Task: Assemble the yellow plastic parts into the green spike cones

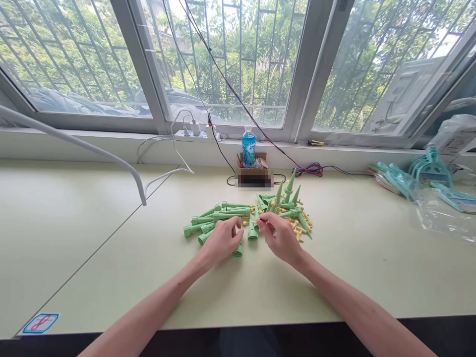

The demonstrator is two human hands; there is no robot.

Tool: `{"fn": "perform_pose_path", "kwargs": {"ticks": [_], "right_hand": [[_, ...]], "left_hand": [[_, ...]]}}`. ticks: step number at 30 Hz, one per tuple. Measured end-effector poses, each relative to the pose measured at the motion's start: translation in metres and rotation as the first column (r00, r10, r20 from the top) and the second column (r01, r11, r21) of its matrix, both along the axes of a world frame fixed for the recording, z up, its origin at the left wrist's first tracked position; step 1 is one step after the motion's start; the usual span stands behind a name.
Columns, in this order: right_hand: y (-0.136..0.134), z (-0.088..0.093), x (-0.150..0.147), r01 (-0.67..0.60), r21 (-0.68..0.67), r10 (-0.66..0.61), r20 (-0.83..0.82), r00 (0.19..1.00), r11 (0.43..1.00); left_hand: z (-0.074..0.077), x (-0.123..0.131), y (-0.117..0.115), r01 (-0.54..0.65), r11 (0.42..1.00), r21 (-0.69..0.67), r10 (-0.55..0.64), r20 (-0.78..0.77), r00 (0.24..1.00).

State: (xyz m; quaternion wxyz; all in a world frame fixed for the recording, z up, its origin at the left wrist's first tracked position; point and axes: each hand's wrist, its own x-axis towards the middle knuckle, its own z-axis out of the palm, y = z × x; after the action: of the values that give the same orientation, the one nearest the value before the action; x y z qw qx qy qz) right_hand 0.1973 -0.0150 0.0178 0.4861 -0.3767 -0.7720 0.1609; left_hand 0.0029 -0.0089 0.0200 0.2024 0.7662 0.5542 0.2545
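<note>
Several green plastic tubes with ringed ends (231,213) lie in a loose pile at the middle of the table. My left hand (223,239) is over the near side of them, its fingers curled beside a green piece (237,250); what they grip, if anything, is hidden. Just to the right, my right hand (278,235) pinches a small yellow peg (254,222) between thumb and fingertips. Beyond that hand are green cone-shaped spikes (289,186), some upright, among many small yellow pegs (305,218). One green tube (252,233) lies between the hands.
Behind the pile stands a cardboard box (263,171) with a blue bottle (249,147). Coiled wires (312,169) lie right of it. Teal plastic items (431,168) and clear bags are at the far right. A white curved tube (111,151) crosses the left side.
</note>
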Motion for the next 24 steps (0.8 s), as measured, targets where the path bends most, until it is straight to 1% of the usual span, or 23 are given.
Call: {"fn": "perform_pose_path", "kwargs": {"ticks": [3, 10, 14, 19, 24], "right_hand": [[0.0002, -0.0001, 0.0002, -0.004, -0.004, 0.004, 0.002, 1.0, 1.0], [0.0005, -0.0011, 0.0007, -0.006, -0.012, 0.006, 0.008, 1.0, 1.0], [0.0002, -0.0009, 0.0005, 0.002, -0.016, -0.002, 0.002, 1.0, 1.0], [0.0, -0.0006, 0.0004, 0.023, -0.02, -0.023, 0.001, 1.0, 1.0], [-0.0004, -0.0008, 0.0011, 0.016, -0.019, -0.016, 0.002, 1.0, 1.0]], "left_hand": [[-0.0008, -0.001, 0.0008, 0.003, 0.999, -0.038, -0.003, 0.003, 1.0], [-0.0006, -0.002, 0.0031, -0.01, 0.998, -0.061, 0.015, 0.095, 0.995], [0.0007, -0.0024, 0.0026, -0.011, 0.994, -0.109, 0.02, 0.085, 0.996], [0.0023, -0.0015, 0.0015, -0.014, 0.994, -0.109, 0.023, 0.079, 0.997], [0.0026, -0.0004, 0.0031, -0.016, 0.982, -0.186, 0.029, 0.07, 0.997]]}}
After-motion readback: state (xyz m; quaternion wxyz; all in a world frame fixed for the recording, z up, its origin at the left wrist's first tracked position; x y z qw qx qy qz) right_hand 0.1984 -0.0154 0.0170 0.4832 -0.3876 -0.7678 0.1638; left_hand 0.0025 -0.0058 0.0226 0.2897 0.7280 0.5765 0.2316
